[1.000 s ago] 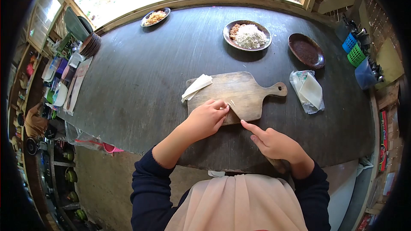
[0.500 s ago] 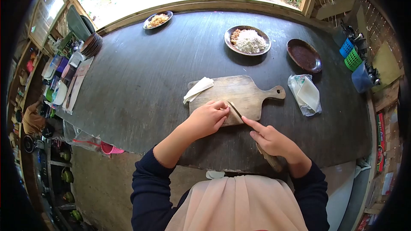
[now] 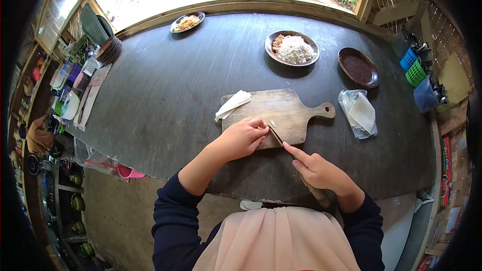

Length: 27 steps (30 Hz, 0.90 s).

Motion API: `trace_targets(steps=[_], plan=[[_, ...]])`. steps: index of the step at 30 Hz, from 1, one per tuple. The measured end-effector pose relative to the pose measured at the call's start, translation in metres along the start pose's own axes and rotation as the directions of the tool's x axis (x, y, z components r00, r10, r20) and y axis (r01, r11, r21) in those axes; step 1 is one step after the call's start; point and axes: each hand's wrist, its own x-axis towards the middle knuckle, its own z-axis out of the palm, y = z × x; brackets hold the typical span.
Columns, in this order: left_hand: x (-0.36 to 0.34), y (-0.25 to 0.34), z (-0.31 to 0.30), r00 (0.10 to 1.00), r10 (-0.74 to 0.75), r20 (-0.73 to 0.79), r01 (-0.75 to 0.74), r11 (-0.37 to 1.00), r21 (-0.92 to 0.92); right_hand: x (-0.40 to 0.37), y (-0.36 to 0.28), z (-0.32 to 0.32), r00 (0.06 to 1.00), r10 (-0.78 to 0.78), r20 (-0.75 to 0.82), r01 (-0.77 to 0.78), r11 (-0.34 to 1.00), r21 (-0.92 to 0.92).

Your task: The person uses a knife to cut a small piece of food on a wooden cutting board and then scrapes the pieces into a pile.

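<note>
A wooden cutting board (image 3: 281, 103) with a handle lies on the dark table. My left hand (image 3: 243, 138) rests on its lower part, fingers bent and pressed together; what they hold is hidden beneath them. My right hand (image 3: 321, 169) grips a knife (image 3: 277, 135) by its wooden handle, index finger stretched along the blade. The blade slants across the board's lower edge, its tip close to my left fingertips. A small pale piece (image 3: 272, 123) lies just beyond the tip. Folded white sheets (image 3: 234, 105) overlap the board's upper left corner.
Right of the board lies a plastic bag (image 3: 359, 114) with white sheets. Farther back are a brown oval dish (image 3: 357, 66), a plate of white shreds (image 3: 295, 49) and a smaller plate of food (image 3: 187, 22). Stacked plates (image 3: 108, 50) and utensil baskets (image 3: 415, 73) stand along the sides.
The knife and my right hand have drawn back slightly toward me. A small pale piece now shows beyond the blade's tip. My left hand stays in place.
</note>
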Motion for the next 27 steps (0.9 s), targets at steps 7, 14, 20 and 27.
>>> trace_targets(steps=[7,14,20,27], plan=[[0.0,0.0,-0.002,1.0,0.002,0.024,-0.003,1.0,0.028,0.009,-0.001,0.0,0.998,0.052,0.032,-0.052,0.999,0.011],[0.0,-0.002,0.001,1.0,-0.018,0.024,0.016,0.999,0.043,0.006,-0.002,0.0,0.998,0.049,0.041,-0.048,0.999,-0.024],[0.0,0.0,0.002,0.999,-0.046,0.021,0.045,0.998,0.044,-0.006,-0.008,-0.004,0.994,0.068,0.082,-0.063,0.996,-0.062],[-0.002,0.001,0.005,0.999,-0.046,0.001,0.046,0.996,0.08,0.002,-0.003,-0.003,0.997,0.063,0.052,-0.067,0.995,0.078]])
